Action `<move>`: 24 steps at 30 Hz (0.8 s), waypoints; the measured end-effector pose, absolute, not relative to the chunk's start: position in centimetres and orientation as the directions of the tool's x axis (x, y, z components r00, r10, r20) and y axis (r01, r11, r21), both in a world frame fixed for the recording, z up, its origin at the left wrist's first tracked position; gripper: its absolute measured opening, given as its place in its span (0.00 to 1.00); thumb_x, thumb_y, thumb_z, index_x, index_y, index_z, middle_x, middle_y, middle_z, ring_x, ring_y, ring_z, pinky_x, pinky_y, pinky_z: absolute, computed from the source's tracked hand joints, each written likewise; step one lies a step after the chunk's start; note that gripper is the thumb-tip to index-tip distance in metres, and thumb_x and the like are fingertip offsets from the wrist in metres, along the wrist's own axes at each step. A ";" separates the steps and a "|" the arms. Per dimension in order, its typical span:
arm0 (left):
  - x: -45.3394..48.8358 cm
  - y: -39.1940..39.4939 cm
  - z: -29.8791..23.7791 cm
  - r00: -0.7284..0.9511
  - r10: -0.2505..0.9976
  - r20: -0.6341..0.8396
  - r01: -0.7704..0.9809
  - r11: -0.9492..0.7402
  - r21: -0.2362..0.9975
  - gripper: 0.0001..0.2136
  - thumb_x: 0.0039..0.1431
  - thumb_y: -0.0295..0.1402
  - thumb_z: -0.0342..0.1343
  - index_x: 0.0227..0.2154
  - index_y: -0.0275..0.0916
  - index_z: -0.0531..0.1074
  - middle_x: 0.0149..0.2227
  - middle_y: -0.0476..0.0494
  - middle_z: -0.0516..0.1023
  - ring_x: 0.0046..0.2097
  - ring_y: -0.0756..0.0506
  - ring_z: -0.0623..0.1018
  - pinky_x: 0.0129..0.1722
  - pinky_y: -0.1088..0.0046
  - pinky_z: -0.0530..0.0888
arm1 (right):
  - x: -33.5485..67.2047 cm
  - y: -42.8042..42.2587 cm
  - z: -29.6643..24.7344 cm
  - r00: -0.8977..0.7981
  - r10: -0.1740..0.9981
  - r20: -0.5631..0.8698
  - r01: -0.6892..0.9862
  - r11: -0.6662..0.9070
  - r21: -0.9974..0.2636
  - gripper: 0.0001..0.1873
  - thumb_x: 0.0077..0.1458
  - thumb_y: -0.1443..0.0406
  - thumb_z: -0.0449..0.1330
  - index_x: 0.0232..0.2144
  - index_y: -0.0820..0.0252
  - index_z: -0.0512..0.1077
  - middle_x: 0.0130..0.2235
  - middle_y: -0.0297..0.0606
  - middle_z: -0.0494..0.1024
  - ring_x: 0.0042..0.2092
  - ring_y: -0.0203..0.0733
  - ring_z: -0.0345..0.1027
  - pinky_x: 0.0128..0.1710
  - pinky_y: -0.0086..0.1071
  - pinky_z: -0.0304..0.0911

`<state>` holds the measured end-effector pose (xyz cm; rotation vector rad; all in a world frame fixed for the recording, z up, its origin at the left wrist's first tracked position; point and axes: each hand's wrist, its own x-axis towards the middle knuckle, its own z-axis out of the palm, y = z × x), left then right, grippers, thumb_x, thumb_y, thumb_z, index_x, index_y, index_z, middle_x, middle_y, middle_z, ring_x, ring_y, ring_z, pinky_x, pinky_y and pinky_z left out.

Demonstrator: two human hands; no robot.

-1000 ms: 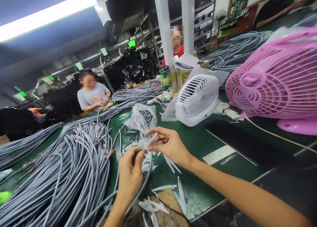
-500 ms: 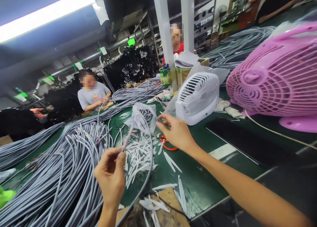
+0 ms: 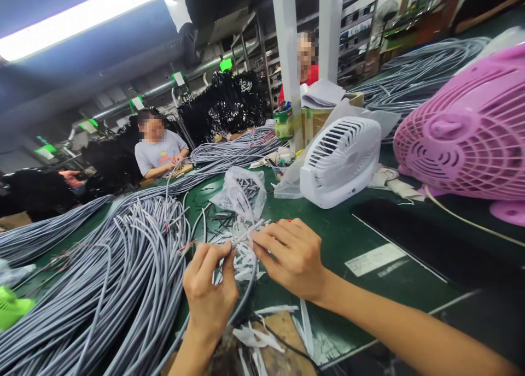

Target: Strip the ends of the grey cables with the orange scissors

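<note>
Two hands show up front, one left hand [image 3: 211,283] and one right hand [image 3: 293,258], at one cable end [image 3: 245,235]. Three fans: one pink fan [image 3: 463,130], one white fan [image 3: 341,160], one standing fan [image 3: 385,12] far back. Two white posts [image 3: 286,42], one pen can [image 3: 283,123], one plastic bag [image 3: 230,194], one black slab [image 3: 406,242], one ceiling light [image 3: 86,18]. At least three other people [image 3: 159,154]. Grey cables [image 3: 135,266] and white strips [image 3: 258,338] run too many to count.

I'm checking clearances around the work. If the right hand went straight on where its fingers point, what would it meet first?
Most likely the pale cable end held by the left hand, just ahead of the right hand; whether they touch is unclear.
</note>
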<state>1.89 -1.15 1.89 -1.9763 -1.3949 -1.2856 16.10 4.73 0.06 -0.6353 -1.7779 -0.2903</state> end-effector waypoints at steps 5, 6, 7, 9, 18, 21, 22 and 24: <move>2.1 -1.1 1.7 0.113 0.512 0.851 0.886 -0.440 0.147 0.07 0.53 0.20 0.53 0.29 0.39 0.69 0.24 0.50 0.69 0.26 0.52 0.70 0.27 0.78 0.69 | 16.0 4.7 -0.1 -0.198 0.244 0.949 0.521 0.847 -0.109 0.09 0.54 0.70 0.55 0.25 0.62 0.72 0.23 0.33 0.75 0.25 0.35 0.60 0.28 0.32 0.49; 2.1 -1.1 1.6 0.116 0.513 0.851 0.886 -0.441 0.145 0.07 0.53 0.20 0.53 0.29 0.39 0.69 0.24 0.50 0.70 0.26 0.52 0.71 0.27 0.78 0.68 | 15.9 4.7 -0.1 -0.196 0.257 0.946 0.512 0.850 -0.125 0.09 0.54 0.70 0.55 0.24 0.62 0.72 0.23 0.34 0.75 0.25 0.35 0.61 0.27 0.32 0.50; 2.1 -1.2 1.6 0.118 0.516 0.848 0.886 -0.441 0.145 0.07 0.53 0.20 0.53 0.29 0.38 0.69 0.24 0.50 0.70 0.26 0.52 0.71 0.27 0.78 0.68 | 15.9 4.8 -0.2 -0.192 0.277 0.941 0.497 0.855 -0.150 0.09 0.54 0.70 0.55 0.24 0.62 0.72 0.23 0.34 0.75 0.25 0.36 0.61 0.27 0.32 0.51; 2.0 -1.2 1.6 0.112 0.530 0.841 0.884 -0.439 0.160 0.06 0.53 0.20 0.53 0.29 0.38 0.69 0.24 0.51 0.69 0.26 0.52 0.70 0.27 0.79 0.68 | 15.8 4.8 -0.3 -0.183 0.341 0.922 0.432 0.871 -0.237 0.09 0.55 0.69 0.54 0.24 0.62 0.72 0.23 0.35 0.75 0.26 0.36 0.63 0.27 0.31 0.54; 2.4 -1.0 1.4 -0.035 0.642 0.766 0.832 -0.406 0.378 0.05 0.53 0.26 0.54 0.33 0.37 0.68 0.23 0.52 0.72 0.21 0.53 0.72 0.21 0.81 0.69 | 15.5 4.8 0.1 -0.247 0.565 0.788 0.044 0.818 -0.573 0.12 0.55 0.68 0.54 0.21 0.62 0.69 0.21 0.34 0.70 0.24 0.33 0.62 0.24 0.26 0.57; 2.3 -1.0 1.4 0.010 0.606 0.795 0.840 -0.437 0.322 0.05 0.53 0.24 0.53 0.34 0.37 0.69 0.25 0.50 0.74 0.24 0.53 0.73 0.23 0.82 0.70 | 15.6 4.7 0.2 -0.240 0.514 0.824 -0.011 0.847 -0.531 0.11 0.53 0.69 0.55 0.19 0.63 0.69 0.20 0.34 0.69 0.24 0.32 0.61 0.24 0.25 0.57; 2.3 -0.9 1.4 0.042 0.594 0.803 0.845 -0.450 0.289 0.06 0.54 0.23 0.53 0.34 0.38 0.70 0.27 0.49 0.75 0.25 0.53 0.74 0.24 0.81 0.70 | 15.7 4.6 0.2 -0.244 0.494 0.835 -0.034 0.856 -0.516 0.11 0.53 0.70 0.56 0.20 0.64 0.69 0.20 0.34 0.69 0.24 0.32 0.61 0.25 0.25 0.57; 2.0 -0.8 1.3 0.091 0.580 0.810 0.851 -0.468 0.239 0.09 0.55 0.22 0.51 0.36 0.38 0.71 0.28 0.48 0.75 0.27 0.52 0.74 0.27 0.80 0.71 | 15.9 4.3 0.3 -0.263 0.448 0.855 -0.093 0.870 -0.485 0.10 0.53 0.70 0.56 0.20 0.64 0.69 0.21 0.35 0.70 0.24 0.32 0.62 0.26 0.25 0.58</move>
